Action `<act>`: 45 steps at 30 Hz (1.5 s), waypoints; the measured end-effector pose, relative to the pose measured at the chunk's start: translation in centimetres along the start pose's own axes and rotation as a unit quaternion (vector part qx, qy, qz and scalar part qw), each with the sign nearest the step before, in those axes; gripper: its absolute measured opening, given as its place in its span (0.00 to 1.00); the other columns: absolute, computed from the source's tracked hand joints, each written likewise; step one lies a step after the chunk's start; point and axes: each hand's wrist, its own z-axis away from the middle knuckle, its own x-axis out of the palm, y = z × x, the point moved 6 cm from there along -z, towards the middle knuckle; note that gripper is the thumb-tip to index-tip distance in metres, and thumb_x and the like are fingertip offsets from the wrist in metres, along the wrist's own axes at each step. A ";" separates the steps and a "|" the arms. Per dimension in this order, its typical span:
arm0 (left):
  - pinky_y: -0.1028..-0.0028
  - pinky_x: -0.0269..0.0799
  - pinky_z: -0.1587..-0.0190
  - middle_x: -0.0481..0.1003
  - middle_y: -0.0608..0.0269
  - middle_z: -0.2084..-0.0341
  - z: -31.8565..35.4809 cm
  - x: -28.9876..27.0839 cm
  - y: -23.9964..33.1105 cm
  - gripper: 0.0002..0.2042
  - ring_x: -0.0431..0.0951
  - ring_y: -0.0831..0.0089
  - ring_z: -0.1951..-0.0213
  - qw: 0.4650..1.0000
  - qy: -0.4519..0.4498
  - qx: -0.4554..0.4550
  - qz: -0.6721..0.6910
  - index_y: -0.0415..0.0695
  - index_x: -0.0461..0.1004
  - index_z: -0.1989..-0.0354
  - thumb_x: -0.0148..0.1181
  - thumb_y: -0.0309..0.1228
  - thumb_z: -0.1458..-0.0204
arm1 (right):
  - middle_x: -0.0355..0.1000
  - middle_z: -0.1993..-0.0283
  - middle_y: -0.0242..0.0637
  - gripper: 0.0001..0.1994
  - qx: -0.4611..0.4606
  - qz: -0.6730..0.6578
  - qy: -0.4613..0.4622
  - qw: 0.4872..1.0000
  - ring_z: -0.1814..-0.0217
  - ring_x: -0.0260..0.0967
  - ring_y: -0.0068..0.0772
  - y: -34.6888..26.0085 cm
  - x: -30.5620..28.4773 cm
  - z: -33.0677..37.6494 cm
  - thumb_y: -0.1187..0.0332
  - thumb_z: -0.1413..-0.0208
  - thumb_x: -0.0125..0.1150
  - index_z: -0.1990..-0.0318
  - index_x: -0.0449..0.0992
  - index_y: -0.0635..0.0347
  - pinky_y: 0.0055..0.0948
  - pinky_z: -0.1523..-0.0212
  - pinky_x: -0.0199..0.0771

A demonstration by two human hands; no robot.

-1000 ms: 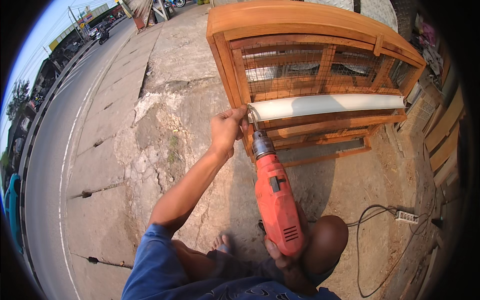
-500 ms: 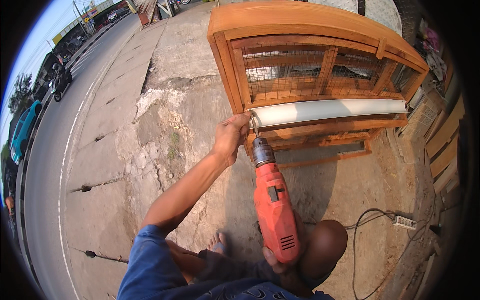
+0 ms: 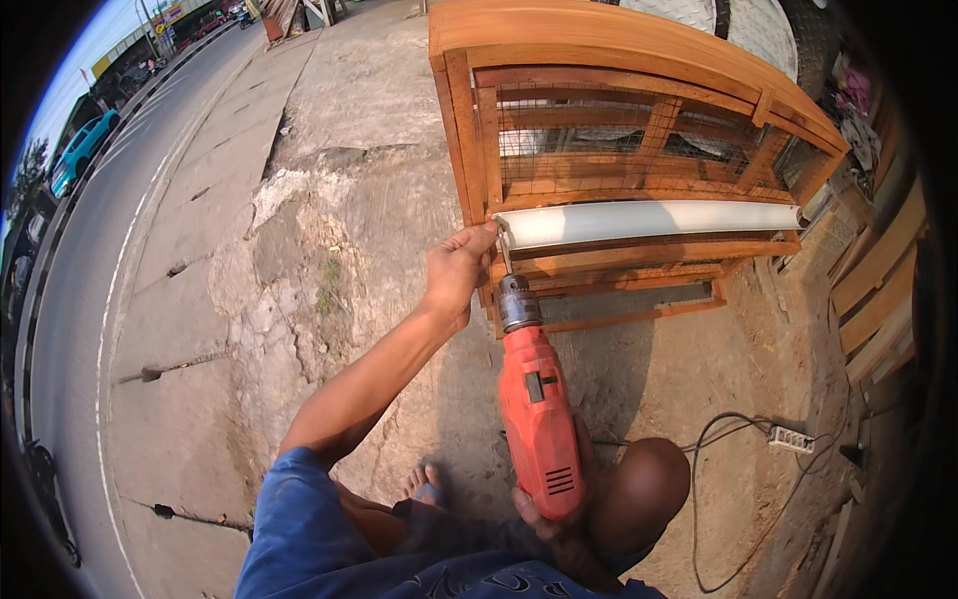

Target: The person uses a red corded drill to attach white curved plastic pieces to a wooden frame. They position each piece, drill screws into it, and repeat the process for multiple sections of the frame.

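My left hand (image 3: 457, 272) pinches the left end of a long white plastic trough (image 3: 649, 221) that lies along the front of a wooden cage with wire mesh (image 3: 619, 130). My right hand (image 3: 559, 519), low in the picture and partly hidden, grips the handle of a red electric drill (image 3: 537, 409). The drill points up, its thin bit touching the trough's left end right beside my left fingers. My knee (image 3: 639, 489) sits just right of the drill.
A power strip (image 3: 790, 437) with a black cable (image 3: 704, 499) lies on the dirt at the right. Wooden planks (image 3: 878, 280) lean along the right edge. Cracked concrete pavement (image 3: 299, 230) spreads to the left, then a road with a teal car (image 3: 80, 150).
The drill has shifted slightly right and its bit now meets the trough's end. My left hand stays on the trough. The teal car has moved farther up the road.
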 end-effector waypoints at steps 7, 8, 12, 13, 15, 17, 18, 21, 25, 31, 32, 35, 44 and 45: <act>0.79 0.50 0.77 0.64 0.78 0.83 -0.1 0.6 0.0 0.10 0.55 0.86 0.80 1.000 -0.015 0.013 -0.010 0.43 0.81 0.67 0.63 0.36 0.38 | 0.65 0.40 0.43 0.47 -0.021 -0.003 0.037 0.999 0.45 0.69 0.34 0.0 0.6 0.0 0.73 0.55 0.66 0.26 0.47 0.59 0.33 0.47 0.75; 0.79 0.51 0.77 0.64 0.78 0.83 -0.1 0.6 0.0 0.10 0.55 0.86 0.80 1.000 -0.008 0.009 -0.014 0.43 0.81 0.67 0.63 0.36 0.38 | 0.64 0.38 0.47 0.49 -0.053 0.035 0.067 0.996 0.42 0.69 0.38 -0.4 0.9 -0.1 0.71 0.56 0.68 0.26 0.46 0.64 0.36 0.45 0.74; 0.80 0.49 0.74 0.64 0.78 0.83 0.0 0.9 0.3 0.09 0.54 0.85 0.80 0.999 -0.009 0.029 -0.021 0.42 0.81 0.65 0.64 0.36 0.38 | 0.66 0.43 0.38 0.44 0.017 -0.132 0.027 0.991 0.46 0.69 0.31 0.4 0.7 0.3 0.76 0.50 0.64 0.26 0.48 0.53 0.28 0.48 0.76; 0.79 0.51 0.75 0.65 0.78 0.83 0.0 0.9 0.5 0.09 0.56 0.86 0.79 0.999 -0.012 0.036 -0.019 0.42 0.81 0.66 0.64 0.35 0.39 | 0.66 0.43 0.39 0.43 0.040 -0.100 0.018 0.994 0.45 0.69 0.31 1.0 0.4 0.5 0.75 0.50 0.65 0.26 0.49 0.53 0.29 0.47 0.76; 0.79 0.52 0.76 0.66 0.77 0.82 0.2 0.9 0.6 0.10 0.57 0.86 0.79 0.999 -0.013 0.045 -0.019 0.41 0.82 0.66 0.65 0.35 0.39 | 0.66 0.42 0.40 0.44 0.067 -0.065 0.008 0.996 0.43 0.68 0.32 2.4 0.2 1.0 0.72 0.51 0.66 0.26 0.50 0.55 0.31 0.45 0.74; 0.79 0.52 0.76 0.66 0.77 0.82 0.4 0.9 0.6 0.10 0.57 0.86 0.78 0.999 -0.009 0.050 -0.019 0.41 0.82 0.67 0.65 0.36 0.39 | 0.66 0.41 0.42 0.47 0.092 -0.090 0.010 0.992 0.41 0.68 0.35 4.3 0.5 1.4 0.69 0.55 0.70 0.27 0.49 0.60 0.36 0.41 0.71; 0.79 0.52 0.76 0.65 0.77 0.82 0.5 0.9 0.6 0.11 0.58 0.86 0.78 0.999 -0.006 0.049 -0.021 0.41 0.82 0.67 0.64 0.36 0.39 | 0.66 0.41 0.42 0.48 0.090 -0.112 0.014 0.990 0.41 0.68 0.36 4.9 0.4 1.6 0.69 0.56 0.71 0.27 0.49 0.61 0.38 0.40 0.70; 0.79 0.53 0.76 0.65 0.77 0.83 1.0 1.0 0.5 0.11 0.58 0.86 0.78 0.999 -0.002 0.047 -0.020 0.42 0.81 0.67 0.64 0.37 0.38 | 0.67 0.40 0.42 0.49 0.058 -0.167 0.010 0.984 0.41 0.68 0.37 5.7 0.3 1.7 0.68 0.58 0.73 0.28 0.50 0.62 0.40 0.39 0.69; 0.79 0.53 0.76 0.65 0.78 0.83 1.5 1.1 0.5 0.11 0.58 0.86 0.79 0.999 -0.008 0.044 -0.012 0.45 0.79 0.70 0.64 0.38 0.38 | 0.67 0.40 0.42 0.48 0.083 -0.102 -0.082 0.988 0.41 0.68 0.38 5.0 0.6 1.0 0.68 0.58 0.72 0.28 0.50 0.61 0.40 0.39 0.70; 0.79 0.54 0.77 0.65 0.76 0.83 2.5 1.2 1.1 0.11 0.57 0.85 0.81 0.999 -0.013 0.020 0.030 0.46 0.77 0.70 0.64 0.39 0.39 | 0.65 0.37 0.43 0.48 0.154 -0.214 -0.060 0.963 0.38 0.68 0.40 2.8 0.5 2.1 0.67 0.55 0.70 0.27 0.49 0.59 0.43 0.37 0.71; 0.79 0.54 0.77 0.65 0.76 0.83 2.7 1.3 1.1 0.11 0.57 0.85 0.81 0.999 -0.014 0.002 0.045 0.46 0.77 0.69 0.65 0.39 0.39 | 0.65 0.37 0.44 0.47 0.149 -0.237 -0.051 0.959 0.38 0.68 0.40 2.7 0.4 2.2 0.67 0.55 0.70 0.27 0.48 0.59 0.43 0.37 0.71; 0.80 0.52 0.73 0.62 0.79 0.86 3.6 1.9 1.6 0.11 0.54 0.86 0.82 0.995 -0.039 -0.012 0.087 0.47 0.76 0.67 0.62 0.40 0.37 | 0.65 0.36 0.44 0.47 0.126 -0.316 -0.030 0.940 0.37 0.68 0.41 3.1 0.1 2.7 0.66 0.54 0.69 0.27 0.48 0.59 0.44 0.36 0.71; 0.80 0.63 0.74 0.73 0.69 0.84 1.6 0.0 4.8 0.15 0.68 0.81 0.80 0.940 0.010 0.275 -0.203 0.37 0.80 0.52 0.64 0.37 0.38 | 0.66 0.39 0.53 0.43 -0.003 -0.349 0.079 0.934 0.44 0.73 0.52 4.3 -0.8 3.6 0.56 0.52 0.66 0.30 0.55 0.65 0.52 0.45 0.79; 0.80 0.63 0.74 0.74 0.68 0.83 1.4 -0.4 5.4 0.14 0.69 0.82 0.80 0.904 0.016 0.332 -0.267 0.38 0.81 0.53 0.64 0.37 0.38 | 0.66 0.39 0.53 0.43 -0.010 -0.358 0.076 0.931 0.44 0.73 0.52 4.2 -1.0 3.5 0.56 0.52 0.66 0.30 0.56 0.65 0.51 0.45 0.79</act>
